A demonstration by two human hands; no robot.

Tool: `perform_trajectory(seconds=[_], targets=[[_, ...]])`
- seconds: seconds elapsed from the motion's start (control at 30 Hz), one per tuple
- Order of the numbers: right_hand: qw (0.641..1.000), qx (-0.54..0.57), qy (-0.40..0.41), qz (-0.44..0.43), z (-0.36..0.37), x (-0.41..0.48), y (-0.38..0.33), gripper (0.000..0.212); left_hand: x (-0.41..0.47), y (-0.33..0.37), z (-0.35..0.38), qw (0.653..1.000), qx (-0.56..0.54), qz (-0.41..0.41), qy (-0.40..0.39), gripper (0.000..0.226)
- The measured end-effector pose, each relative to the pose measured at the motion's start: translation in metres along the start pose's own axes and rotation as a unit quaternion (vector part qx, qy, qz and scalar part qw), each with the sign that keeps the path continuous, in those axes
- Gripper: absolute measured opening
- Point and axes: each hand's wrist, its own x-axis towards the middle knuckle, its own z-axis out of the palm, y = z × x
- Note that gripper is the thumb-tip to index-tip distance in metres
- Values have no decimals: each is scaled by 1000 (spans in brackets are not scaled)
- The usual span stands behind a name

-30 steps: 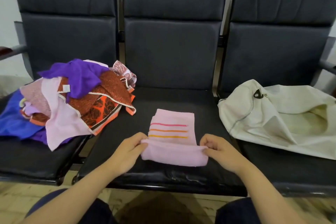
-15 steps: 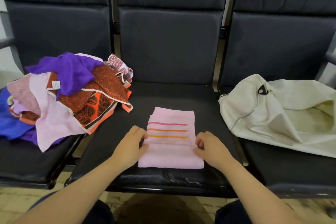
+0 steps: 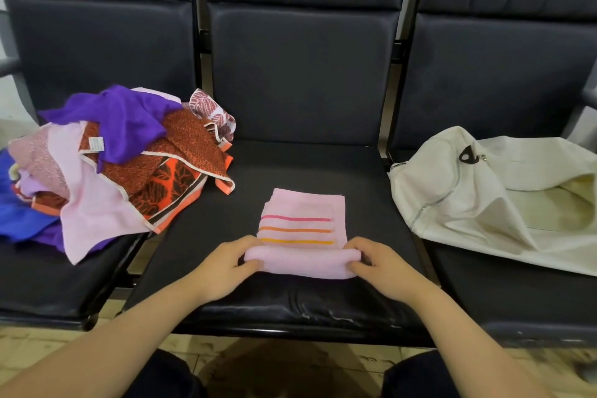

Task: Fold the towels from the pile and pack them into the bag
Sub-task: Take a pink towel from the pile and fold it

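A small pink towel (image 3: pixel 303 208) with pink, orange and yellow stripes lies on the middle seat (image 3: pixel 290 171). Its near edge is lifted and rolled over toward the stripes. My left hand (image 3: pixel 226 265) grips the left end of that rolled edge, and my right hand (image 3: pixel 381 263) grips the right end. A pile of towels (image 3: pixel 122 158), purple, rust, orange, pink and blue, sits on the left seat. A cream fabric bag (image 3: pixel 478 191) lies on the right seat with its mouth open toward the right.
Three dark padded seats stand in a row with metal bars between them. The pile hangs over the gap between the left and middle seats. A tiled floor (image 3: pixel 38 349) and my dark-trousered knees show below the seat's front edge.
A second ago both hands held the near edge up, then laid it flat on the seat. Now they have lifted that edge again and rolled it toward the stripes.
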Motion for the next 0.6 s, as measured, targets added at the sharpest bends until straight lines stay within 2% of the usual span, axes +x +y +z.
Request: perform_trajectory(seconds=[0.1,0.2,0.33,0.47,0.53,0.6], targets=[[996,66,59,33,4,7,-1,9,6,9,9,993,-77,-44,81,8],[985,106,109,79,11,18,-1,12,16,11,17,982,-91,-87,139,18],[979,24,156,129,20,32,2,26,32,7,24,969,-62,-157,180,30],[971,-82,179,134,28,40,0,32,47,6,27,955,-28,-241,168,45],[960,-170,191,115,30,42,1,27,52,6,29,957,28,-229,175,48],[960,-170,212,60,24,41,2,23,51,5,25,967,89,-146,188,42]])
